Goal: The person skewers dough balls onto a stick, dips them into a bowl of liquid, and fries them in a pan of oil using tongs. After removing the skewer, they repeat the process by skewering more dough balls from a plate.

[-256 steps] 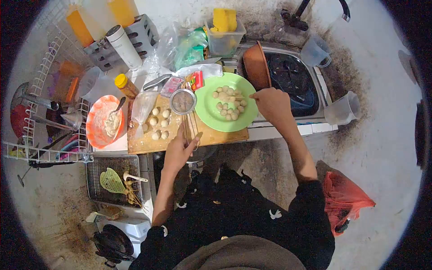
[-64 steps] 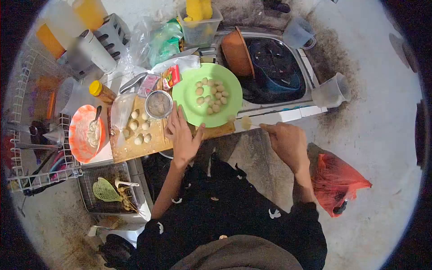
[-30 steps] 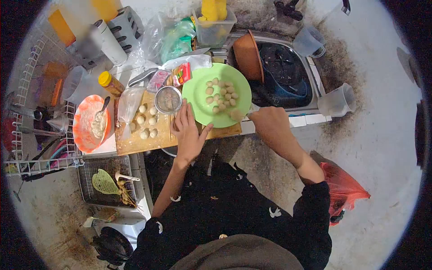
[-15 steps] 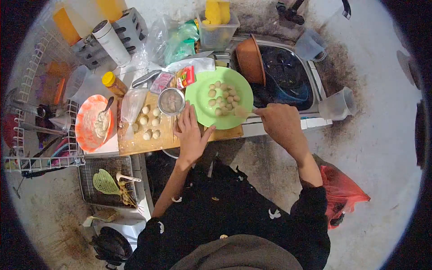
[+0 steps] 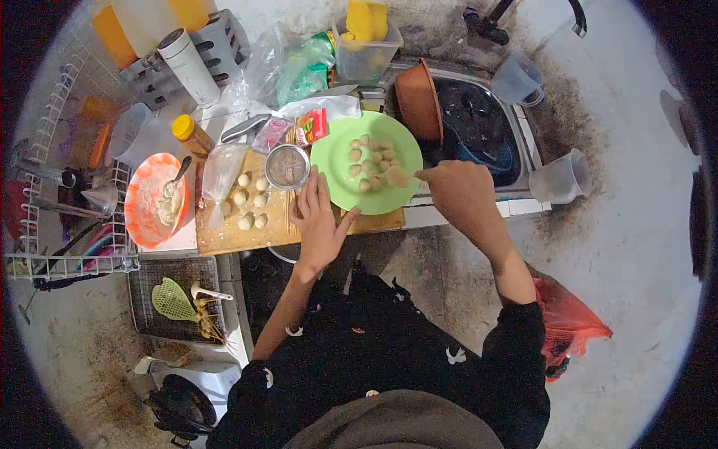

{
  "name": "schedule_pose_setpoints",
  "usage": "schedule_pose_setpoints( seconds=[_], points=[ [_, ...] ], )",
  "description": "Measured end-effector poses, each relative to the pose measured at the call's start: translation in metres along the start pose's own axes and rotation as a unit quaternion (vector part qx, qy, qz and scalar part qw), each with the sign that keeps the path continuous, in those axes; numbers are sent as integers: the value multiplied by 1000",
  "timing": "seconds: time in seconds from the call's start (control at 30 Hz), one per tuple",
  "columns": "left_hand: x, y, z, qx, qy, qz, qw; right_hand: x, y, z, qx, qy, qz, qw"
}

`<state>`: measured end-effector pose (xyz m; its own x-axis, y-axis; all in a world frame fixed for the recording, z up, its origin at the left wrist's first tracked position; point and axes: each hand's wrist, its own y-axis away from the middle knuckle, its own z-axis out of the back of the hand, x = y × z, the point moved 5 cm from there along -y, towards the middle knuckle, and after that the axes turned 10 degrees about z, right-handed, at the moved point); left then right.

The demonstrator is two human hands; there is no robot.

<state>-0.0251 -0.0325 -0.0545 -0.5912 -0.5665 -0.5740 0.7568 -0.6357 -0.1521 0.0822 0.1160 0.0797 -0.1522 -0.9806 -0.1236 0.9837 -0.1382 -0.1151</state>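
Note:
A light green plate (image 5: 338, 185) carries several small pale dough balls (image 5: 354, 155). Over its right side, a tan spoon-like utensil (image 5: 399, 177) is blurred beside the balls; my right hand (image 5: 462, 193) is closed round its handle. My left hand (image 5: 320, 228) lies open, fingers spread, at the front edge of the wooden board (image 5: 217, 243), its thumb touching or very near the plate's rim. Just beyond its fingertips stands a round metal strainer or bowl (image 5: 287, 167). Several whiter dough balls (image 5: 245, 196) rest on the board to the left.
An orange bowl (image 5: 136, 213) with dough and a spoon stands at left. A yellow-capped jar (image 5: 191, 136), plastic bag (image 5: 224, 176) and red packet (image 5: 311, 127) lie behind the board. A brown pot (image 5: 416, 97) leans in the sink (image 5: 516, 123), with a clear jug (image 5: 561, 178) to its right.
The utensil's head has shifted slightly up over the plate's right side, with my right hand moving a little up and left. My left hand stays in place.

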Motion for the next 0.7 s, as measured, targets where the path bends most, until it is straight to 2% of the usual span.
schedule_pose_setpoints(
  seconds=[0.17,0.23,0.57,0.63,0.7],
  points=[
    [0,0,0,-8,-8,-6,1000,1,-4,-3,20,24,1,1000],
    [1,0,-1,-9,-11,-5,1000,0,-6,-1,-8,23,6,1000],
    [1,0,-1,-7,-7,-5,1000,1,-23,-5,-11,56,38,998],
    [0,-1,-2,-5,-9,-2,1000,3,-32,-8,47,63,34,996],
    [1,-1,-1,-3,-12,3,1000,11,-45,-4,64,74,47,994]
  ],
)
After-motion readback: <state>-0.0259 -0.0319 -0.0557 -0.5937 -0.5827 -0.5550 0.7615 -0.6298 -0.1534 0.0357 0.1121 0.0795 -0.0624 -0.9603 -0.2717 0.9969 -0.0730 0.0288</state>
